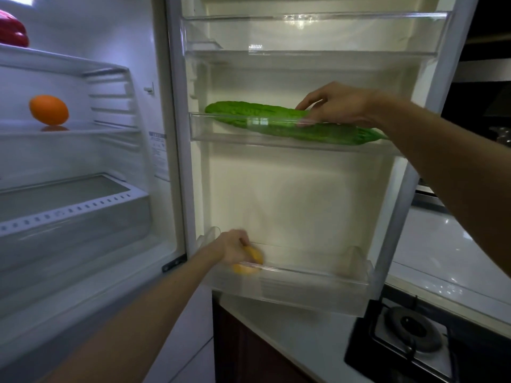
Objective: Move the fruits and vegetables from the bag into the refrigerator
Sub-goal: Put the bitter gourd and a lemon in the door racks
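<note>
The refrigerator stands open. A long green bitter gourd (262, 120) lies slanted in the middle door bin (221, 128). My right hand (337, 105) grips the gourd near its right half. My left hand (232, 248) holds a yellow fruit (249, 262), blurred, inside the left end of the bottom door bin (304, 283). An orange (49, 110) sits on the middle shelf inside the fridge. A red pepper (12, 30) sits on the top shelf at the far left. The bag is out of view.
A clear top door bin (312, 31) holds nothing. A crisper drawer (74, 217) sits below the shelves. A white counter (442, 250) and a black gas hob (414, 333) lie under and right of the open door.
</note>
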`<state>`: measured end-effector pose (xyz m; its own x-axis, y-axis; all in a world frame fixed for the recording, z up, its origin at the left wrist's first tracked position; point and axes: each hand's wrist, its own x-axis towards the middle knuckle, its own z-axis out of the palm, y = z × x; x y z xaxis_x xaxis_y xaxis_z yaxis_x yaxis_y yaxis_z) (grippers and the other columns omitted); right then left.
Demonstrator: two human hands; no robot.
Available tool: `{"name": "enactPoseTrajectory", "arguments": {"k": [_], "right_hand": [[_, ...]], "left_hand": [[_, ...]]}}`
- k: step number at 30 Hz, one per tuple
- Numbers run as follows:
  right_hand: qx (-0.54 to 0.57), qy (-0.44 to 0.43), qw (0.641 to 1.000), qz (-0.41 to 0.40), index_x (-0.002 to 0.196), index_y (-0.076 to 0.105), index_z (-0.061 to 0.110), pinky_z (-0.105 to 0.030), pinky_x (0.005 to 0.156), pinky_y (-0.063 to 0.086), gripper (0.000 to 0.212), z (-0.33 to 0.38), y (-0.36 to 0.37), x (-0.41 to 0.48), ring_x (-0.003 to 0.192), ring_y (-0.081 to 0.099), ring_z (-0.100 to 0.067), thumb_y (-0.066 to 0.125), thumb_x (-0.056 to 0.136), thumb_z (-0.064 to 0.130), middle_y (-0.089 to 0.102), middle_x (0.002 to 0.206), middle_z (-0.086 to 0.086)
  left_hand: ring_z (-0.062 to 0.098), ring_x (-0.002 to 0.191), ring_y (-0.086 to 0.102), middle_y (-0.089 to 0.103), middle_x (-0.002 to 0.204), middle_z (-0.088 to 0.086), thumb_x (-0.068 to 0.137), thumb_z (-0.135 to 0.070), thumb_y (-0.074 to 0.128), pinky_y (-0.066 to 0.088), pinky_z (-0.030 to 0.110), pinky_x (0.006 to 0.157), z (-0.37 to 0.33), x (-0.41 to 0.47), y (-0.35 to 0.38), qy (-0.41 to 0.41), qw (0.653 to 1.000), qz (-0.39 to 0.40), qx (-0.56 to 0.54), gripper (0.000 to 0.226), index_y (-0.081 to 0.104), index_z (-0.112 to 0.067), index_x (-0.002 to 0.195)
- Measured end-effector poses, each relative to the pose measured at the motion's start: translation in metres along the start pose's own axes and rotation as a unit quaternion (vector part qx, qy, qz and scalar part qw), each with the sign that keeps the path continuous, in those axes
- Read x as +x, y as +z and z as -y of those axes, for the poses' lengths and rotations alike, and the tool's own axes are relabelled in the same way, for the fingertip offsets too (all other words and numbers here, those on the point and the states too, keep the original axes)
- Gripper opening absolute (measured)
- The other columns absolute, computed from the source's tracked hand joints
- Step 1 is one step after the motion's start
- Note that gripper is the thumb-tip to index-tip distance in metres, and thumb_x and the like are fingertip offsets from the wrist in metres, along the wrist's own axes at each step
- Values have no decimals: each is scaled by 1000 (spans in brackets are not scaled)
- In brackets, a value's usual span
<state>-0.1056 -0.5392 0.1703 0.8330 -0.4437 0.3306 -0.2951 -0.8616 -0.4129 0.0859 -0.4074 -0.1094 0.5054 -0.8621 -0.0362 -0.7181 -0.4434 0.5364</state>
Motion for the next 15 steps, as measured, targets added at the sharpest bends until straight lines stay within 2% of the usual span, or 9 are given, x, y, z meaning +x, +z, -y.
{"name": "enactPoseTrajectory", "arguments": {"k": [3, 6, 8, 10, 12, 15], "right_hand": [[8, -18, 1000, -11, 114, 69, 20, -24, 80, 45, 37, -1, 1, -2, 82, 59, -11, 74, 81, 36, 69, 101, -3], [13, -30, 999, -28, 108, 72, 22, -20, 77, 43, 34, -2, 3, -2, 79, 58, -3, 74, 79, 42, 67, 91, 7], [17, -37, 998, -41, 107, 72, 20, -20, 76, 45, 36, -2, 3, -3, 75, 58, -4, 75, 78, 42, 68, 89, 4], [16, -44, 998, -51, 109, 71, 17, -19, 76, 47, 39, -2, 4, -2, 73, 59, -7, 76, 78, 40, 70, 91, -1], [16, -51, 996, -66, 109, 71, 16, -22, 79, 49, 41, -3, 5, -2, 74, 61, -9, 77, 77, 40, 72, 95, -5], [2, -72, 992, -106, 108, 69, 18, -33, 87, 54, 43, -6, 6, -3, 82, 67, -15, 77, 76, 45, 72, 94, -5]], "left_hand": [[18, 100, 54, 54, 111, 1, 76, -35, 79, 45, 24, 77, -1, 3, 0, -6, 1000, 17, 11, 47, 58, -15, 113], [16, 99, 51, 49, 111, -2, 78, -35, 77, 42, 20, 70, -2, 5, 2, -9, 1000, 23, 6, 50, 56, -15, 118], [16, 98, 50, 50, 112, -1, 76, -34, 79, 40, 18, 63, -3, 4, 3, -7, 1000, 18, -1, 50, 56, -15, 116], [16, 96, 50, 51, 109, -2, 71, -35, 82, 41, 20, 67, -2, 3, 4, -6, 1000, -2, 1, 50, 57, -16, 109], [16, 92, 53, 55, 104, 0, 65, -36, 86, 43, 21, 72, 0, 5, 7, -9, 1000, -25, -8, 49, 57, -17, 100], [19, 85, 58, 62, 95, 3, 61, -43, 86, 51, 32, 77, -5, -2, 4, -17, 998, -54, -25, 53, 58, -16, 96]]}}
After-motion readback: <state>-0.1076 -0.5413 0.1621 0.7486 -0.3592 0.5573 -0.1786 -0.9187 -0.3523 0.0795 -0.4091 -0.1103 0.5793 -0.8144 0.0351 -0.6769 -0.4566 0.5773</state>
